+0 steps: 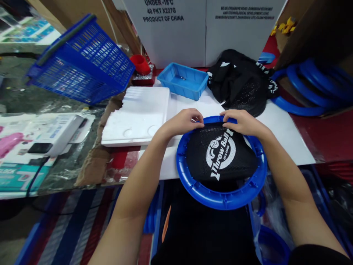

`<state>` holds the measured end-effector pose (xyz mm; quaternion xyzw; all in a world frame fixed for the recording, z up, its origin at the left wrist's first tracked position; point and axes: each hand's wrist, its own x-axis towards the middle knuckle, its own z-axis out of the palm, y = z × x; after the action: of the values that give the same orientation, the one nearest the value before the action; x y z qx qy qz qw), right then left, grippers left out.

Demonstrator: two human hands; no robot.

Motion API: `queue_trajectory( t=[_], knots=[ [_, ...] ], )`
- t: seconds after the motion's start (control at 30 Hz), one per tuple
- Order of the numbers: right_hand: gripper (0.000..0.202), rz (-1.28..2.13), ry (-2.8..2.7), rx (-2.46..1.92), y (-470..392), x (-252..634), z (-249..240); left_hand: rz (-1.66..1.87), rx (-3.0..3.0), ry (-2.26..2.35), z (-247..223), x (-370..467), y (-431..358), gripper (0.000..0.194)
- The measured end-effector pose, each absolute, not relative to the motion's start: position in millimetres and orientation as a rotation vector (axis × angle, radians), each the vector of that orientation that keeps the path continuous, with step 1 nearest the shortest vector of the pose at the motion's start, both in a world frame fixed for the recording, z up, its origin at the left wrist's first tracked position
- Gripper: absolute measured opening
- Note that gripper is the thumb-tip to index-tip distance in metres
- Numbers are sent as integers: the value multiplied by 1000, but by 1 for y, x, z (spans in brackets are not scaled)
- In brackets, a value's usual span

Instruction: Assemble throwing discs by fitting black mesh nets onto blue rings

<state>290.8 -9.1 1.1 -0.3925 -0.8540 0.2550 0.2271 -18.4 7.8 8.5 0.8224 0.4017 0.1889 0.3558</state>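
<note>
A blue plastic ring lies flat side up at the table's front edge, its near part over my lap. Black mesh fabric with a white "Throw Ball" print covers much of its inside; a gap shows along the near rim. My left hand pinches the fabric edge at the ring's far rim, left of centre. My right hand does the same on the right of that rim, fingers bent over the ring and cloth. Both thumbs rest on the black mesh.
Behind the ring are a light blue tray, a pile of black mesh and stacked blue rings. White foam and a blue basket are at left, and white cartons stand at the back.
</note>
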Motion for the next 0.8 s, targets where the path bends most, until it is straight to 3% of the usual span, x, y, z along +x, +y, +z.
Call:
queue_trajectory(
  t=[0.8],
  knots=[
    [23, 918, -2170, -1179, 9, 292, -10, 267, 2141, 1205, 1, -17, 15, 30]
  ],
)
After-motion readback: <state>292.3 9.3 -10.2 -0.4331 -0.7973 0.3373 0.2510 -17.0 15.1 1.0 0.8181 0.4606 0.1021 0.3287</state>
